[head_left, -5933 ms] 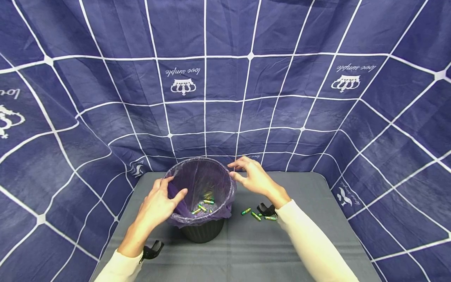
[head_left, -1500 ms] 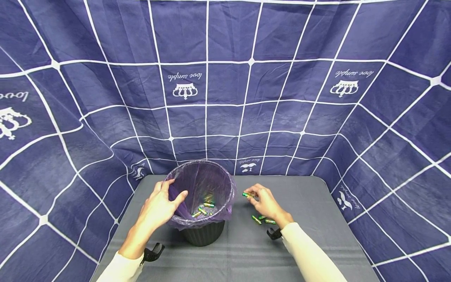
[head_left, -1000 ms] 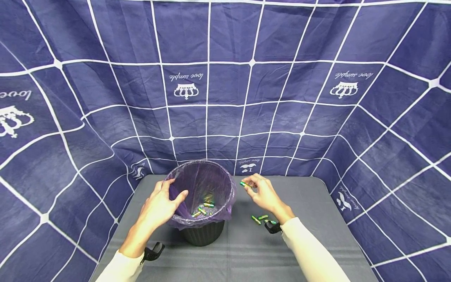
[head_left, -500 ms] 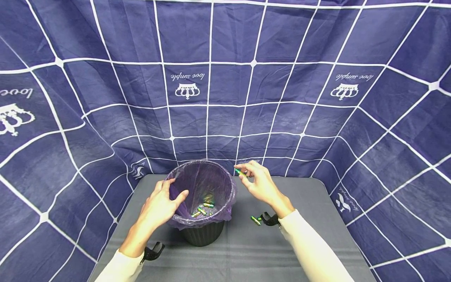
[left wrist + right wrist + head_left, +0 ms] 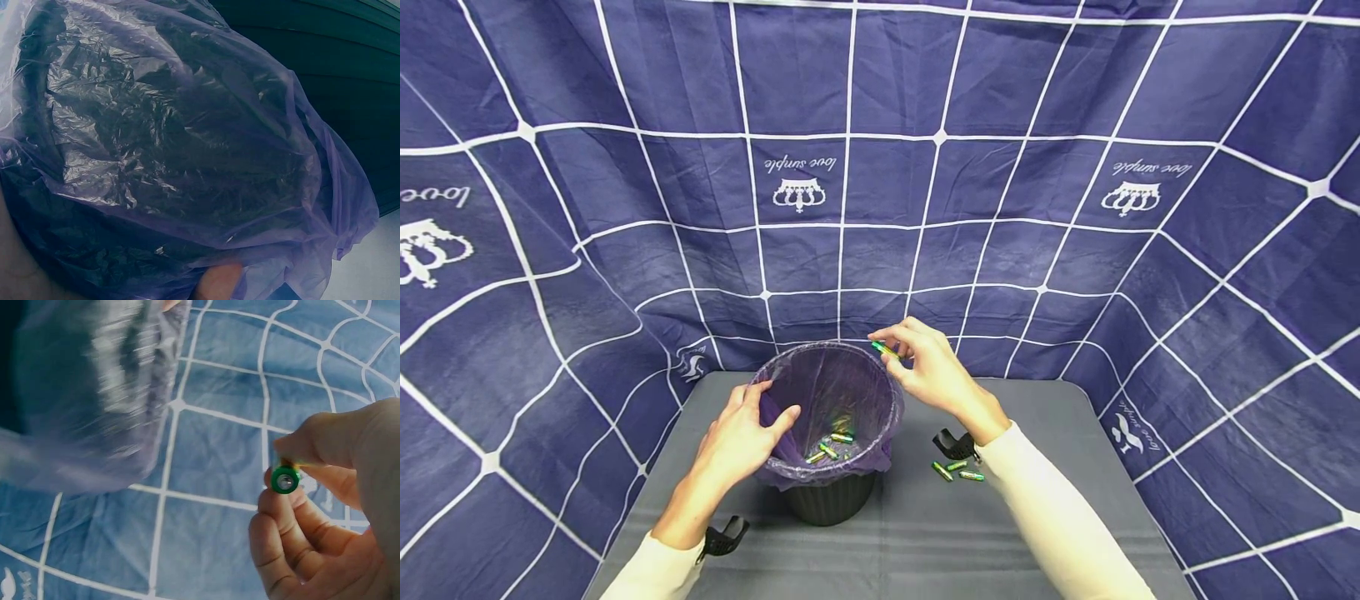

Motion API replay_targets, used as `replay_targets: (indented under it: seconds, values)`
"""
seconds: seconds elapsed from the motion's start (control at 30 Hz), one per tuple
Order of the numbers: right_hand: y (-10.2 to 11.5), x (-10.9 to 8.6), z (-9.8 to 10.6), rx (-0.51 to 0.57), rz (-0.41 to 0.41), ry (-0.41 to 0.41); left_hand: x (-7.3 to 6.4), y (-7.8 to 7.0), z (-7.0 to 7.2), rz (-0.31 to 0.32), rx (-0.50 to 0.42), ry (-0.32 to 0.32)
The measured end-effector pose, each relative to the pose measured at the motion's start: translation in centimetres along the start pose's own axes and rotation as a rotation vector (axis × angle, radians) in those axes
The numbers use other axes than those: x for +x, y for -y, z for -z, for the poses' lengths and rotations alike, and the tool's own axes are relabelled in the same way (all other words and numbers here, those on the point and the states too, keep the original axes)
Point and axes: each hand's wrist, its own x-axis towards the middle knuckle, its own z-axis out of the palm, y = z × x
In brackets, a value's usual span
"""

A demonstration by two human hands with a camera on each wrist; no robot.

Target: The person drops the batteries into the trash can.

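A dark ribbed trash bin (image 5: 831,502) stands on the table, lined with a thin purple plastic bag (image 5: 880,454) folded over its rim. My left hand (image 5: 733,442) grips the bin's left rim through the bag; a fingertip (image 5: 219,279) shows against the film in the left wrist view. At the bin's far right rim, my right hand (image 5: 934,372) pinches a green and gold battery (image 5: 883,348) between thumb and fingers. The right wrist view shows that battery (image 5: 285,480) end-on. Several similar batteries (image 5: 827,451) lie inside at the bottom of the bag.
Three more batteries (image 5: 942,472) lie on the grey table (image 5: 925,542), right of the bin and near the right wrist's black strap mount (image 5: 953,443). Blue cloth (image 5: 985,250) with white grid lines encloses the table at the back and both sides.
My right hand, seen empty at the rim earliest, has picked a battery off the table and carried it up and left to the bin's rim. My left hand stays put.
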Motion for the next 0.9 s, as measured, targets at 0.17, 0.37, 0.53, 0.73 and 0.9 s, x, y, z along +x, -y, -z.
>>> replay_targets:
  seconds: [0.17, 0.37, 0.53, 0.73, 0.9]
  values:
    - [1.2, 1.6, -0.2, 0.011, -0.012, 0.063, 0.1, 0.0, -0.1, -0.008, 0.006, -0.004]
    - [2.4, 3.3, -0.4, 0.019, -0.008, 0.103, 0.0, 0.0, -0.1, -0.011, 0.004, -0.007]
    - [2.7, 4.2, -1.0, 0.017, -0.001, 0.127, 0.0, 0.0, 0.0, -0.016, 0.004, -0.006]
    - [3.0, 4.7, -1.5, 0.022, -0.011, 0.148, 0.0, 0.0, 0.0, -0.018, 0.004, -0.002]
    - [2.9, 5.0, -1.8, -0.004, -0.017, 0.179, 0.0, 0.0, 0.0, -0.016, 0.007, -0.003]
